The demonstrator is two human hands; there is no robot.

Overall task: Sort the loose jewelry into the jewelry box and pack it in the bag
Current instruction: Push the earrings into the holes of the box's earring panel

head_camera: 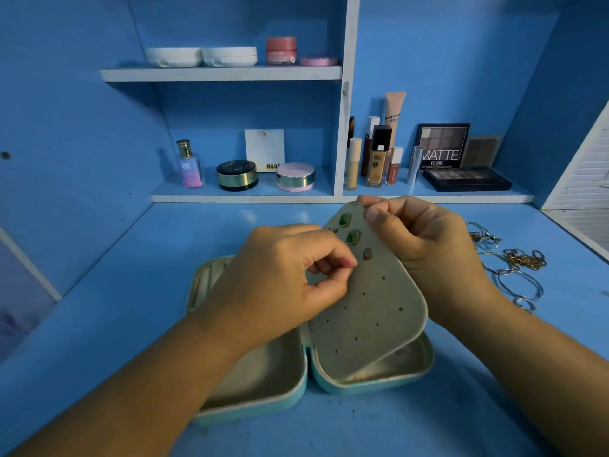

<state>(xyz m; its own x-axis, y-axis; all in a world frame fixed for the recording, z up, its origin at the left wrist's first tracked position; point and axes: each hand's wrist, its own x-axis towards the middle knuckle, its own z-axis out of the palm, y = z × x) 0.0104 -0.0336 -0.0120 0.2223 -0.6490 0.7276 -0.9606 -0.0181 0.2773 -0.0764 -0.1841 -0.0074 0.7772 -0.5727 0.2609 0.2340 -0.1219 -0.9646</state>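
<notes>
Right hand [425, 245] grips the top edge of the earring panel [369, 311], tilted up over the right half of the open jewelry box [379, 384]. Left hand [290, 278] is pinched shut against the panel face; contents too small to tell. Green earrings [353, 236] are light, fiddly and easily dropped: take by the stone. Loose chains and bangles [514, 268] lie at 3 o'clock, tangle-prone. No bag in view.
</notes>
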